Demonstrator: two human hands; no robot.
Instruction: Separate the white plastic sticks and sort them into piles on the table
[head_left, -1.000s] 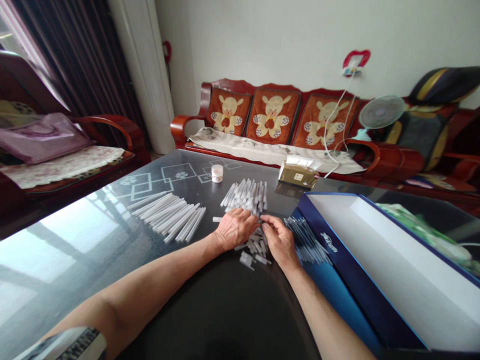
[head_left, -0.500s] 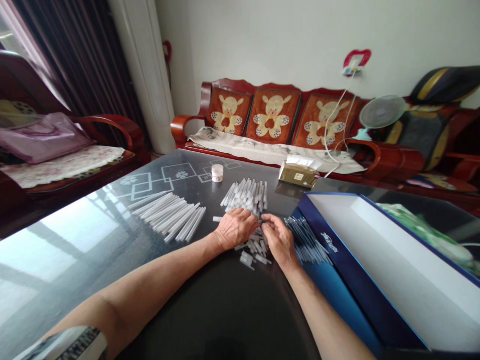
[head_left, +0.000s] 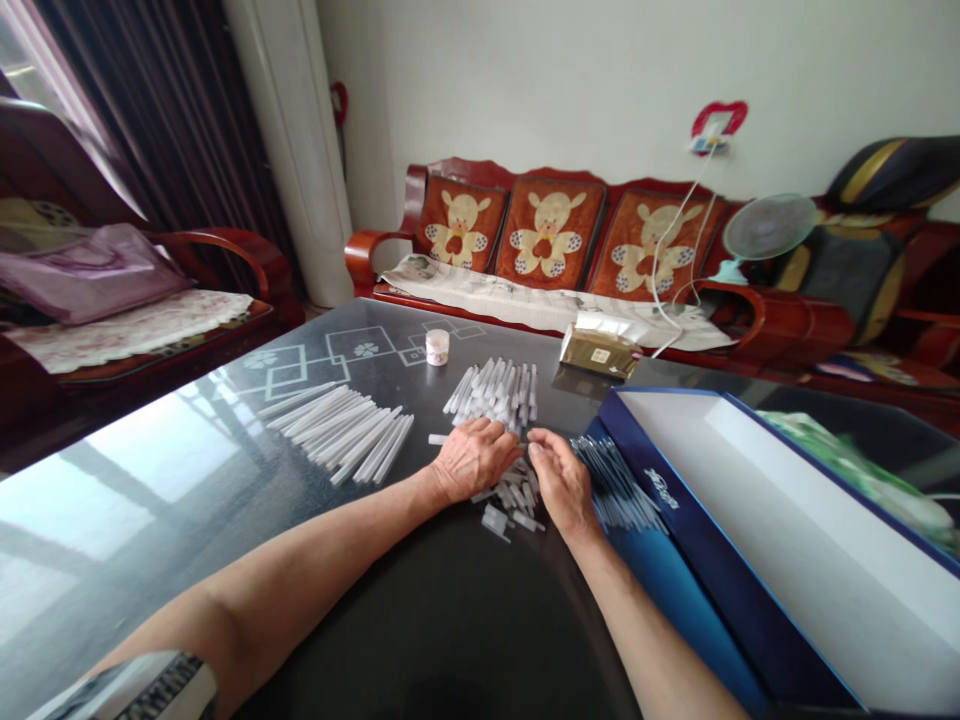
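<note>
My left hand (head_left: 478, 460) is closed around a slim white tube (head_left: 436, 439), like a pen barrel, whose end sticks out to the left. My right hand (head_left: 562, 484) is closed in a pinch close to the left fingertips; what it grips is too small to make out. Beneath and between the hands lie small translucent caps (head_left: 517, 493), partly covered by my fingers. Just beyond them is a pile of capped white tubes (head_left: 496, 388). To the left, long white tubes (head_left: 341, 430) lie side by side. Thin dark pen refills (head_left: 619, 483) are heaped right of my right hand.
A large blue box with a white inside (head_left: 795, 520) stands at the right, beside green-and-white plastic packaging (head_left: 855, 465). A small white cup (head_left: 437, 347) and a tissue box (head_left: 600, 348) stand farther back on the dark glossy table (head_left: 420, 620).
Both hands keep nearly the same place and pose. A slight shift of the camera moves the whole view a little; the piles look unchanged.
</note>
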